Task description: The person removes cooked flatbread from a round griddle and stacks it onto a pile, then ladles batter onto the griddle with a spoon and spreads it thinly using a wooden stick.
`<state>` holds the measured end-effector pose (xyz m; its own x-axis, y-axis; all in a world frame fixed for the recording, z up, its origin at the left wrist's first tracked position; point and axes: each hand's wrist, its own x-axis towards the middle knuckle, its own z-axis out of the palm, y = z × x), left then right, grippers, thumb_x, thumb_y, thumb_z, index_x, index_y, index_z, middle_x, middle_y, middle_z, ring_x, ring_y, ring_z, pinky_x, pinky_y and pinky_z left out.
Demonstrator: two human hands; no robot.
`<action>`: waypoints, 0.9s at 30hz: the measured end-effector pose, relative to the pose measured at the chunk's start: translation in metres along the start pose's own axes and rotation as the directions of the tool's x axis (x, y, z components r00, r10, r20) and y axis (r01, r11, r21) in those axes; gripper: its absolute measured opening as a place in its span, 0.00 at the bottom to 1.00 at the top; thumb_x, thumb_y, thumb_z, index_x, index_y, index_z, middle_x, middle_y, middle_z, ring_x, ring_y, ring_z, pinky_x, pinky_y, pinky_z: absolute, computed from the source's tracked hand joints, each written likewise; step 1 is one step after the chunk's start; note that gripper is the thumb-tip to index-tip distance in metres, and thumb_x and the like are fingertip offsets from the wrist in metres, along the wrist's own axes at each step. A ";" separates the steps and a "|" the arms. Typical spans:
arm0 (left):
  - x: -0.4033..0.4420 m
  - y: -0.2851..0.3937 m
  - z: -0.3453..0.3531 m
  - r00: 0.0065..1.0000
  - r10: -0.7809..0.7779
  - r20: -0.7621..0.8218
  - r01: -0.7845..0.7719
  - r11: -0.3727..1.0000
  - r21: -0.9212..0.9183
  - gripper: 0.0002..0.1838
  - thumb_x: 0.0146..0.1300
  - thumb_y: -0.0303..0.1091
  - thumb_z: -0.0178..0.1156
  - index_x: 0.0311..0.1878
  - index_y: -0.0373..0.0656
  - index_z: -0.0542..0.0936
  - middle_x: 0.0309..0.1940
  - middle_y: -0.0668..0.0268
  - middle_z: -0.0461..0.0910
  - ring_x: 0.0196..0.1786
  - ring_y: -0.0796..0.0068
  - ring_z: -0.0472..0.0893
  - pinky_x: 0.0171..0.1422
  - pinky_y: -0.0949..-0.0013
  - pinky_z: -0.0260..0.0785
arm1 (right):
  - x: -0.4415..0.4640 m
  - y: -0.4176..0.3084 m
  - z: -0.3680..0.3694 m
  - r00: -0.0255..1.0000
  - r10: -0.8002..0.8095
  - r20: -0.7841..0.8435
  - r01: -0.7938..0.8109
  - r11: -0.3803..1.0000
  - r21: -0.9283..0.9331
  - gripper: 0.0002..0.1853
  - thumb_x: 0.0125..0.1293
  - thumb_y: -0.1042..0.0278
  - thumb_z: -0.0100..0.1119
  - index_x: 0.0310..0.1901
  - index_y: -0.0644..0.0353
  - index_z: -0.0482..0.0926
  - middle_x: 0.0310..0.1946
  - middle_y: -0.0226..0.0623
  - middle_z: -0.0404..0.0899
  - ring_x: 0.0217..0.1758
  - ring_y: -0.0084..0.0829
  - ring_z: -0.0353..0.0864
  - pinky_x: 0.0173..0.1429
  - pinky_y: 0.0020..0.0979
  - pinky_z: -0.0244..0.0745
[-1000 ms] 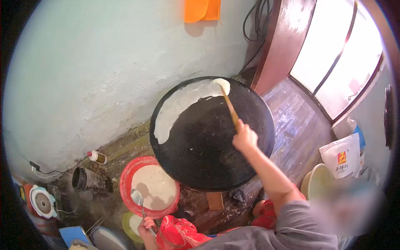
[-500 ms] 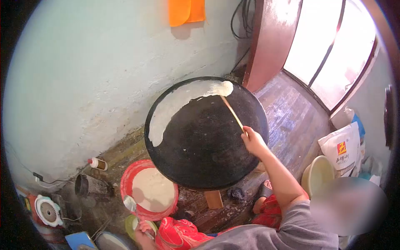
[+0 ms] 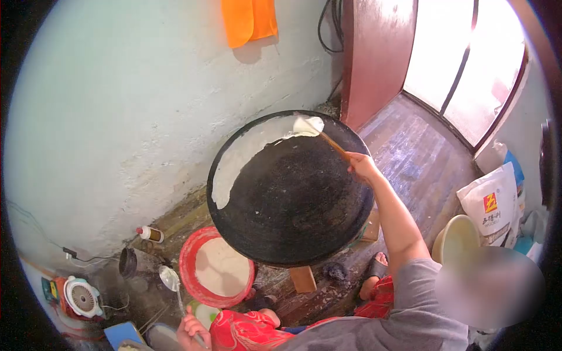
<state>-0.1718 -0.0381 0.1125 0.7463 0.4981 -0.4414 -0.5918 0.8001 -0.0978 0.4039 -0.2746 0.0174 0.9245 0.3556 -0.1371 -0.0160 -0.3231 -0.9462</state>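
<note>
Black griddle (image 3: 293, 193), right grip (image 3: 363, 167) clenched round wooden stick (image 3: 335, 145), left grip (image 3: 192, 333) curled round ladle (image 3: 170, 279)

Orange cloth (image 3: 250, 23) on the pale wall (image 3: 129, 105); looped black cable (image 3: 338, 24) beside a reddish panel (image 3: 377, 64). At right, white printed sack (image 3: 489, 196) just beside a cream plastic basin (image 3: 443, 241). At lower left, red-capped bottle (image 3: 153, 234) near a dark cylindrical container (image 3: 138, 264).

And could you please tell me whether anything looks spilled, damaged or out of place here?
Nothing looks badly wrong. The wall left of the griddle looks rough and patchy, like worn paint, and the floorboards to its right carry pale streaks; I can't tell whether those are spills, wear or glare.
</note>
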 end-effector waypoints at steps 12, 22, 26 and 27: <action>0.025 -0.017 -0.017 0.983 0.085 -0.161 -0.069 0.993 0.100 0.18 0.60 0.28 0.45 0.51 0.28 0.65 0.25 0.68 0.67 0.21 0.81 0.67 0.23 0.78 0.61 | -0.014 -0.021 0.023 0.992 0.096 -0.085 -0.107 0.985 -0.135 0.16 0.59 0.71 0.47 0.48 0.52 0.78 0.31 0.30 0.79 0.28 0.20 0.73 0.33 0.23 0.69; 0.026 -0.025 -0.019 0.962 0.164 -0.220 -0.114 0.968 0.225 0.09 0.61 0.31 0.45 0.37 0.33 0.68 0.19 0.69 0.65 0.18 0.82 0.66 0.19 0.79 0.59 | -0.057 -0.014 0.022 0.955 -0.026 -0.295 -0.113 0.890 -0.442 0.16 0.59 0.63 0.47 0.48 0.46 0.77 0.39 0.36 0.80 0.41 0.34 0.79 0.47 0.32 0.71; 0.030 -0.014 -0.035 0.981 0.111 -0.161 -0.080 0.979 0.186 0.18 0.63 0.34 0.44 0.49 0.29 0.70 0.25 0.63 0.71 0.19 0.79 0.67 0.20 0.76 0.61 | -0.053 -0.023 0.075 0.997 -0.078 0.010 0.076 0.911 -0.405 0.15 0.59 0.63 0.50 0.47 0.48 0.78 0.35 0.41 0.80 0.37 0.31 0.80 0.44 0.28 0.71; 0.032 -0.014 -0.035 0.979 0.109 -0.171 -0.076 0.979 0.189 0.17 0.63 0.34 0.44 0.48 0.30 0.70 0.25 0.64 0.70 0.19 0.79 0.67 0.20 0.77 0.61 | -0.054 -0.029 0.072 0.997 -0.079 0.012 0.077 0.910 -0.406 0.15 0.59 0.63 0.50 0.47 0.48 0.78 0.35 0.41 0.80 0.37 0.31 0.80 0.44 0.28 0.71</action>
<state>-0.1502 -0.0452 0.0683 0.6143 0.5181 -0.5951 -0.5789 0.8085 0.1063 0.3266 -0.2209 0.0313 0.9181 0.3909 -0.0652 0.2117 -0.6229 -0.7531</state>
